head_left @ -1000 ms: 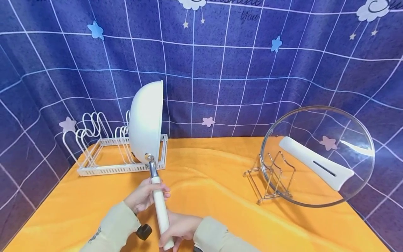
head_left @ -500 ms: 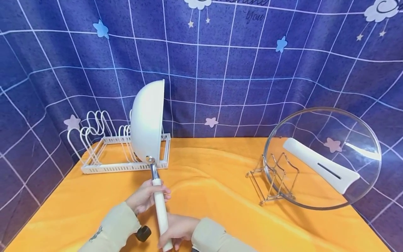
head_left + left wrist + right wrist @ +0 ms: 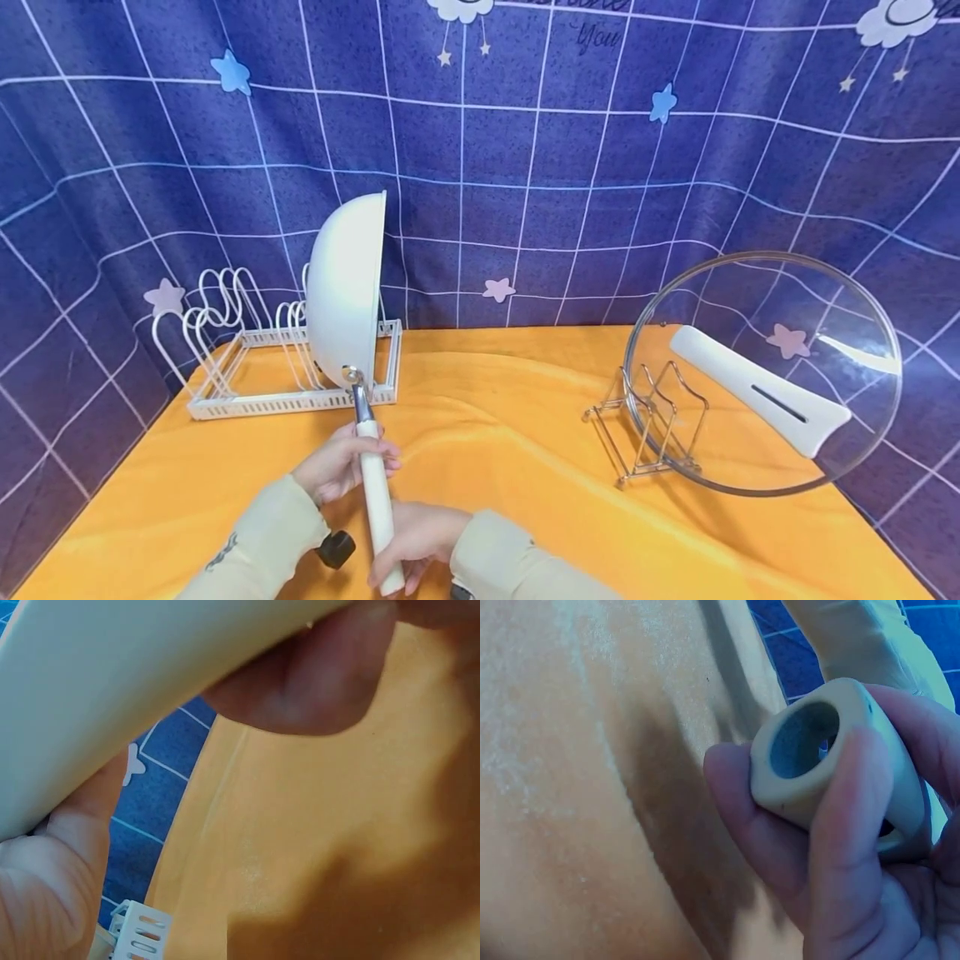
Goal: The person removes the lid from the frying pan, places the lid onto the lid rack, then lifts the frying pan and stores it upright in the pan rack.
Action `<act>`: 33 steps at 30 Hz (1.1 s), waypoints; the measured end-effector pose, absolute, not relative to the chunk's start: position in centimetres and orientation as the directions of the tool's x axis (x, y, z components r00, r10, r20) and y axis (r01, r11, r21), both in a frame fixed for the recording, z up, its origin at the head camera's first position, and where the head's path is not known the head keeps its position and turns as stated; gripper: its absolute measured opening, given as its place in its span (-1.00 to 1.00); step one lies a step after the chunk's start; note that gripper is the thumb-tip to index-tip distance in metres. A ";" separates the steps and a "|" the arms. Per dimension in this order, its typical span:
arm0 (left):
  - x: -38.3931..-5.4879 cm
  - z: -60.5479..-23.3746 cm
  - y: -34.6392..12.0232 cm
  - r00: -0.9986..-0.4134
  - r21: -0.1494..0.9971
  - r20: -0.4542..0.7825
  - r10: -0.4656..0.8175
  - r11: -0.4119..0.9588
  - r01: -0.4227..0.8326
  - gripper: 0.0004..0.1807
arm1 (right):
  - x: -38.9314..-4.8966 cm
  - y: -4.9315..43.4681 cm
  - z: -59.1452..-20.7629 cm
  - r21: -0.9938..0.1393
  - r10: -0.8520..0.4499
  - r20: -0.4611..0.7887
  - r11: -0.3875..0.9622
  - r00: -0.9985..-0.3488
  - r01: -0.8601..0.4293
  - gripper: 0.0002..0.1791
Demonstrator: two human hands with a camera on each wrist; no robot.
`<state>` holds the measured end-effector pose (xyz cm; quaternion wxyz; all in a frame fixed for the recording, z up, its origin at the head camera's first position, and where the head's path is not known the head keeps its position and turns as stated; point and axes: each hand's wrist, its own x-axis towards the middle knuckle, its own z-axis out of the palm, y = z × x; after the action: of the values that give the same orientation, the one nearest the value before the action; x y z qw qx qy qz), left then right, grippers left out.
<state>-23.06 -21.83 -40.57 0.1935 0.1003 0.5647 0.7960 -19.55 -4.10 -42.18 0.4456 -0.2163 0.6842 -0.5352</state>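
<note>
A white wok [image 3: 341, 292] stands on edge at the right end of a white wire rack [image 3: 277, 406], its rounded outside to the left and its rim to the right. Its long white handle [image 3: 377, 492] slopes down toward me from a metal joint. My left hand [image 3: 337, 462] grips the handle near that joint, thumb over the top. Lower down, my right hand [image 3: 420, 537] holds the handle's end; in the right wrist view, thumb and fingers wrap round its hollow tip [image 3: 840, 697]. The inside of the wok is hidden from me.
At the right, a small metal wire rack [image 3: 648, 467] holds a large glass lid [image 3: 896, 358] with a long white slotted handle [image 3: 757, 392], tilted upright. An orange cloth [image 3: 510, 500] covers the table. A blue checked curtain [image 3: 525, 208] hangs behind.
The wok's handle and both hands have shifted very slightly left. The view has swayed a little; both hands keep their hold, and the lid stays in its rack.
</note>
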 end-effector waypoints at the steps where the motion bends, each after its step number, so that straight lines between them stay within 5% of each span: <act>1: -23.1 -40.5 -21.9 -0.904 0.937 -0.058 0.424 -0.289 -0.196 -0.82 | -19.6 -4.1 -42.2 -0.924 -0.771 -0.381 0.338 -0.510 0.179 -0.56; 14: -23.5 -40.8 -22.1 -0.886 0.924 -0.093 0.455 -0.292 -0.247 -0.84 | -20.1 -4.5 -42.3 -0.898 -0.741 -0.432 0.405 -0.514 0.171 -0.71; 33: -24.2 -41.1 -22.5 -0.908 0.949 -0.132 0.397 -0.214 -0.232 -0.83 | -19.9 -5.1 -42.5 -0.883 -0.665 -0.413 0.458 -0.622 0.097 -0.70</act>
<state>-24.20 -22.45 -41.13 0.2028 0.0697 0.5933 0.7759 -19.93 -5.12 -42.55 0.3924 -0.1875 0.7584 -0.4854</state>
